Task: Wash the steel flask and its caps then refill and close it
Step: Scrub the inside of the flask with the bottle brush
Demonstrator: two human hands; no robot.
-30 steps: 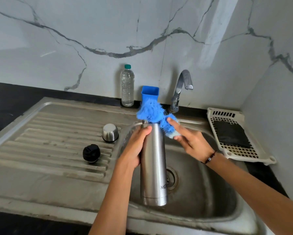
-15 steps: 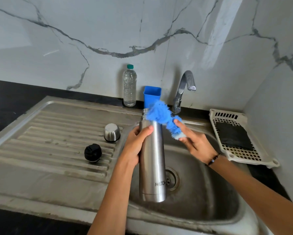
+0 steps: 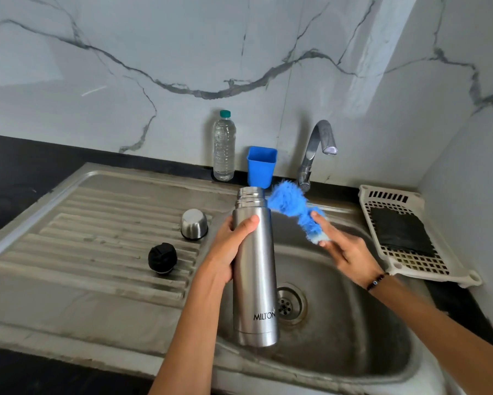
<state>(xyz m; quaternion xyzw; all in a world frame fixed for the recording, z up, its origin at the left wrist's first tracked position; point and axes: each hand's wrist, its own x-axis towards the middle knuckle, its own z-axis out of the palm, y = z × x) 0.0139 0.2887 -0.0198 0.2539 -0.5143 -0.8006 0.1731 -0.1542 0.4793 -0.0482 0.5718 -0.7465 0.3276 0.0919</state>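
Observation:
My left hand (image 3: 231,246) grips the steel flask (image 3: 255,280) by its upper body and holds it upright over the sink basin (image 3: 353,323), its threaded mouth uncovered. My right hand (image 3: 345,252) holds a fluffy blue scrubber (image 3: 293,206) just right of the flask's neck, apart from the mouth. The steel cup cap (image 3: 194,223) stands upside down on the drainboard (image 3: 83,238). The black inner cap (image 3: 162,258) lies in front of it, further left.
A clear water bottle (image 3: 224,146) with a green lid and a blue plastic cup (image 3: 261,166) stand at the back edge, the tap (image 3: 316,149) to their right. A white perforated tray (image 3: 410,238) with a dark cloth sits right of the sink.
The blue scrubber has come off the flask's mouth and moved right, leaving the threaded opening bare. The flask has stayed in my left hand.

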